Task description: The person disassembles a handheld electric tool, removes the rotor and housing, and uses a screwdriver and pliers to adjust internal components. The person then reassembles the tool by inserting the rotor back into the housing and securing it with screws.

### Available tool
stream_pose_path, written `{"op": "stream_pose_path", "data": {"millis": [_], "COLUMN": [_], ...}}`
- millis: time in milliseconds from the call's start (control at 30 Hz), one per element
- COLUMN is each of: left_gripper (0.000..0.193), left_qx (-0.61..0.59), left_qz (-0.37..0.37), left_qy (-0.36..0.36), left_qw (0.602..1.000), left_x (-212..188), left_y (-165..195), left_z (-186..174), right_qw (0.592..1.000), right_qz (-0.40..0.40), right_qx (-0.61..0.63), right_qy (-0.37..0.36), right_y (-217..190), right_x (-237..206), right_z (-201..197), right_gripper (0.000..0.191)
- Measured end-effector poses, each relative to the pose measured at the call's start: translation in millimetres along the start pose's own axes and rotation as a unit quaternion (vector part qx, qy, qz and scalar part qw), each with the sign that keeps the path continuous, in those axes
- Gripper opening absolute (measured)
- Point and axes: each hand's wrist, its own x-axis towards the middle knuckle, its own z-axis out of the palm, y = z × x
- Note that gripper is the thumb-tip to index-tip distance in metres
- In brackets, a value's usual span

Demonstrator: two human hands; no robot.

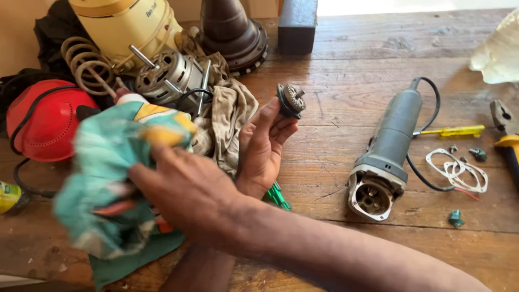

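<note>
My left hand (263,151) is raised palm up and grips a small dark round gear part (291,99) at its fingertips. My right hand (181,190) reaches across over my left forearm and clutches a teal and yellow cloth (111,178), which is blurred. A grey angle grinder body (390,143) lies on the wooden table (346,81) to the right, with its open gear head (372,199) facing me and its black cable looping beside it. A green screwdriver handle (279,196) pokes out from under my left wrist.
Right of the grinder lie a yellow screwdriver (455,131), yellow-handled pliers (505,132), white gasket rings (459,170) and small screws (456,218). Top left holds a motor (167,75), a cream housing (124,24), a coil spring (86,62), a red shell (43,119) and a beige rag (230,116).
</note>
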Motion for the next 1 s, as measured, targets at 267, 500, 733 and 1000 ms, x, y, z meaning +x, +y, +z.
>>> {"op": "stream_pose_path", "data": {"millis": [267,500,733,1000], "left_gripper": [0.033,0.031,0.03,0.031], "left_qx": [-0.06,-0.061,-0.06,-0.028], "left_qz": [-0.031,-0.023,-0.027,-0.024], "left_qy": [0.002,0.005,-0.005,-0.008], "left_qw": [0.998,0.998,0.998,0.999], "left_x": [8,15,14,6], "left_y": [-9,-12,-10,3], "left_z": [-3,-1,2,11], "right_qw": [0.999,0.997,0.978,0.966], "right_qz": [-0.022,-0.045,-0.107,-0.116], "right_qx": [-0.046,0.0,-0.001,-0.12], "right_qy": [-0.005,0.062,0.181,0.2], "right_y": [16,13,3,53], "right_x": [-5,-5,-26,-111], "right_z": [46,45,37,-64], "right_gripper": [0.019,0.026,0.029,0.01]}}
